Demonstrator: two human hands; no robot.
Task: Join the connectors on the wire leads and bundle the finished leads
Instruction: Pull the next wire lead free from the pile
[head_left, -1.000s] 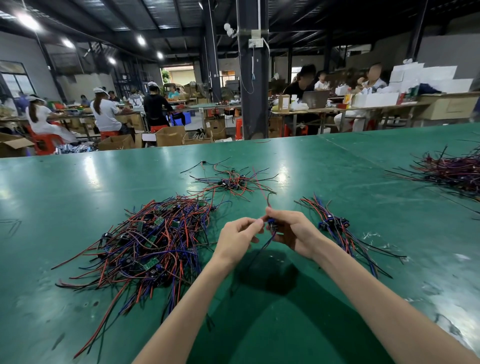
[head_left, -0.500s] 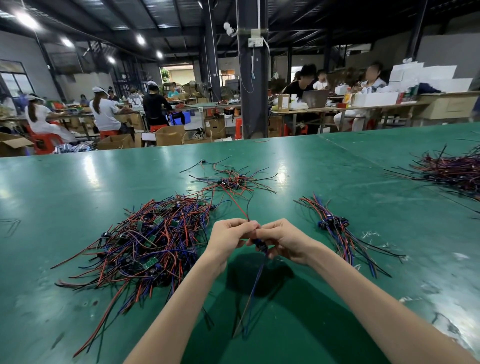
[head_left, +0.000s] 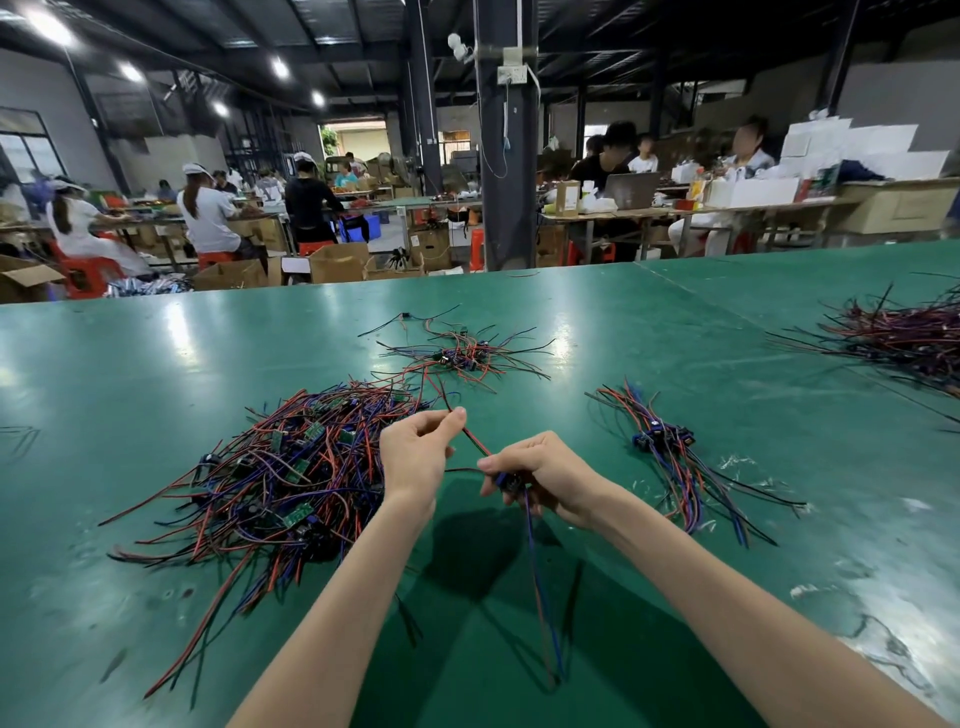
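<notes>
Left hand (head_left: 415, 452) pinched shut on a red wire (head_left: 475, 440), raised and drawn up and away, probably to take out slack and keep the lead straight. Right hand (head_left: 545, 475) closed around a dark blue connector (head_left: 506, 480), held just above the green table (head_left: 675, 332), blue leads (head_left: 535, 571) hanging down from it toward the near edge. Hard to tell whether the connector halves are already fully seated; fingers cover the joint. Unjoined stock heaped in a big tangle (head_left: 291, 467) just left of the hands, within easy reach. Finished leads laid roughly parallel in a small bundle (head_left: 670, 452) to the right, connectors grouped together, apparently to make tying simple. A looser scatter (head_left: 462, 356) farther back.
</notes>
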